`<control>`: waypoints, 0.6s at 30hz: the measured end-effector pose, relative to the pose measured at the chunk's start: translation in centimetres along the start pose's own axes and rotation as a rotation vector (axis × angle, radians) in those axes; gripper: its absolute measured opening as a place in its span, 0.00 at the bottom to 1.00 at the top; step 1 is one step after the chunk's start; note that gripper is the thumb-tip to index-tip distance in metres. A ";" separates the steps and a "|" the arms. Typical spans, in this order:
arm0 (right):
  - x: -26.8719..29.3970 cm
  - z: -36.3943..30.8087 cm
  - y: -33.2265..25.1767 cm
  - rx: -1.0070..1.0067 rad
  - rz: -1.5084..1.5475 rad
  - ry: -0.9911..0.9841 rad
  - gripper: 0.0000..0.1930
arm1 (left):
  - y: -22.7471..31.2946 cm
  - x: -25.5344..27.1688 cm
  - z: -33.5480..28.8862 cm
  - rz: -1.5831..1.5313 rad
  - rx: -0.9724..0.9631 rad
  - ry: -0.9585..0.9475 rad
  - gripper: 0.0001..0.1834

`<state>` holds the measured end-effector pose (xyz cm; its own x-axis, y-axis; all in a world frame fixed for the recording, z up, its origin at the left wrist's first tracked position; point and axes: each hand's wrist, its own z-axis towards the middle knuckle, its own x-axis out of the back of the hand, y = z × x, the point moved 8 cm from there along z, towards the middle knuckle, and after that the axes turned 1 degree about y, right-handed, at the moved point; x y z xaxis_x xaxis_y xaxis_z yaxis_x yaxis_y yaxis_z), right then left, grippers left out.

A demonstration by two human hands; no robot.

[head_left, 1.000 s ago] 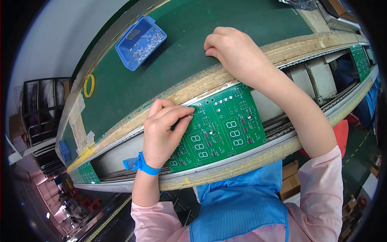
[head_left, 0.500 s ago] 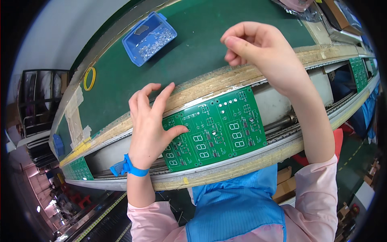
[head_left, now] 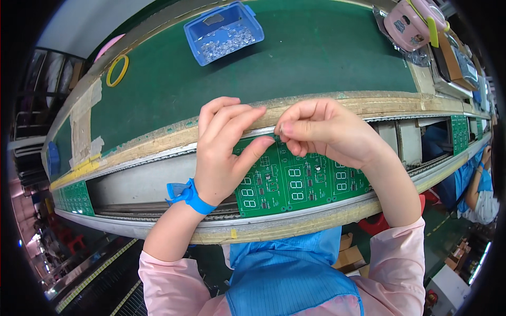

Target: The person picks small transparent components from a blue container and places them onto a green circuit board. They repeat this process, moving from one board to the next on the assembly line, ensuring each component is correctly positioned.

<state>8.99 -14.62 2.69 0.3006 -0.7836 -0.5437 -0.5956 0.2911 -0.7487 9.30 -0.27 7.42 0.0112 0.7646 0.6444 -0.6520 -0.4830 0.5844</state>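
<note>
A green circuit board (head_left: 274,197) printed with white digit outlines lies across the conveyor rails in front of me. Over its left part is my left hand (head_left: 224,150), fingers spread, thumb reaching toward the board's upper edge, with nothing seen in its grasp. A blue band circles that wrist. My right hand (head_left: 329,131) hovers over the board's far edge, thumb and forefinger pinched together. Whatever lies between those fingertips is too small to make out. The two hands are close but apart. Beyond them, a blue bin (head_left: 196,50) contains many small clear parts (head_left: 229,42).
A wooden ledge (head_left: 158,140) runs between the green tabletop (head_left: 327,63) and the conveyor. Another board (head_left: 76,198) sits at far left, and one (head_left: 459,134) at right. A yellow tape roll (head_left: 117,71) and a pink container (head_left: 408,23) stand on the table. Another person's arm (head_left: 477,179) shows at right.
My right hand has come down from over the table to the board's far edge, near my left hand. The whole view has shifted, so the bin appears higher and farther right.
</note>
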 end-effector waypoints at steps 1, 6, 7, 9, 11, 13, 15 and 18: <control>-0.2 -0.1 0.2 -0.006 -0.036 0.009 0.09 | 0.1 0.3 0.0 -0.031 -0.021 0.021 0.23; -0.9 -0.2 0.5 0.002 -0.149 0.030 0.10 | 1.2 0.9 0.1 -0.116 -0.078 0.059 0.14; -1.0 -0.3 0.4 0.004 -0.143 0.029 0.10 | 1.2 0.9 0.0 -0.115 -0.091 0.056 0.14; -1.0 -0.2 0.4 0.012 -0.129 0.028 0.09 | 1.3 0.9 -0.1 -0.111 -0.121 0.050 0.14; -0.9 -0.2 0.5 0.009 -0.114 0.030 0.10 | 1.6 1.1 0.0 -0.106 -0.156 0.047 0.13; -0.8 -0.3 0.3 0.019 -0.100 0.042 0.11 | 1.4 1.0 0.1 -0.152 -0.129 0.042 0.12; -0.7 -0.3 -0.2 0.037 -0.088 0.062 0.11 | 0.8 0.8 0.1 -0.217 -0.064 0.046 0.11; 0.2 -0.4 -2.0 0.125 -0.308 0.143 0.11 | -0.4 0.6 -0.2 -0.377 0.104 0.052 0.10</control>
<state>9.91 -15.61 4.20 0.3387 -0.9114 -0.2337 -0.3951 0.0877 -0.9145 9.42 0.49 7.48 0.1951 0.9159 0.3507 -0.5295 -0.2027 0.8238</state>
